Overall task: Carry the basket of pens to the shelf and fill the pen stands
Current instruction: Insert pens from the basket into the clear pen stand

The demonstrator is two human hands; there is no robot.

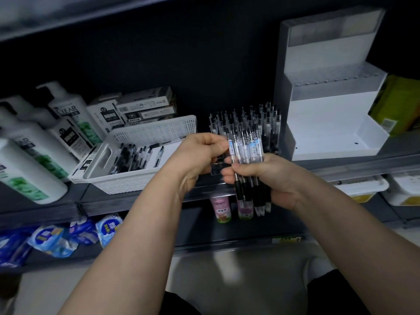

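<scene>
A white perforated basket (pixel 159 130) of loose pens (pixel 129 158) sits just left of a pen stand (pixel 213 129) crowded with upright pens (pixel 245 117).

White shampoo bottles (pixel 56 123) beside boxes (pixel 145 105)

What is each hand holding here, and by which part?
The right hand holds a bundle of clear plastic pens with black grips around their lower barrels; the left hand pinches one pen's upper barrel.

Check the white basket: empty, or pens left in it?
Not empty. Loose pens lie on the floor of the white basket, mostly toward its left end; the right part of the floor shows bare.
</scene>
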